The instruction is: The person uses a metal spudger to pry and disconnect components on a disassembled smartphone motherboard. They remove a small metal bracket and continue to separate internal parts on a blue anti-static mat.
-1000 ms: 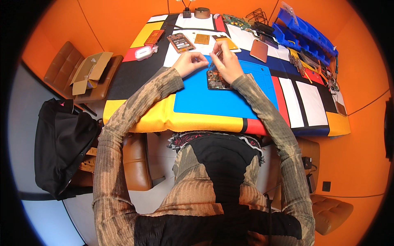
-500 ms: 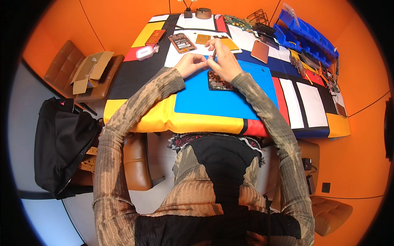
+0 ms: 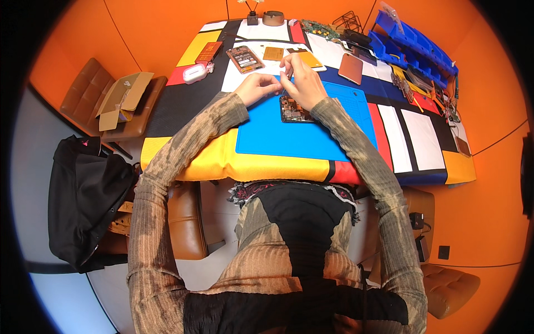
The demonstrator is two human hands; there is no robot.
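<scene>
My left hand (image 3: 257,89) is over the far left part of a blue work mat (image 3: 295,139), thumb and fingertips pinched together. Whatever the pinch may hold is too small to make out. Close by on its right, my right hand (image 3: 305,83) has its fingers bent around a slim dark rod-like tool, mostly covered by the fingers. The two sets of fingertips almost meet. Just below the right hand lies an opened phone (image 3: 293,111) on the mat, its circuit board facing up. My right wrist and sleeve cover its right end.
Beyond the mat lie another opened phone (image 3: 245,59), a gold-brown flat piece (image 3: 273,53) and a copper-coloured phone (image 3: 350,69). A white earphone case (image 3: 194,73) and red box (image 3: 209,52) are at left. Blue parts bins (image 3: 414,50) and tangled tools (image 3: 409,89) line the right.
Both hands keep nearly the same pose. The right fingers have shifted slightly around the slim tool. The whole view has moved a little; the opened phone stays on the mat.
</scene>
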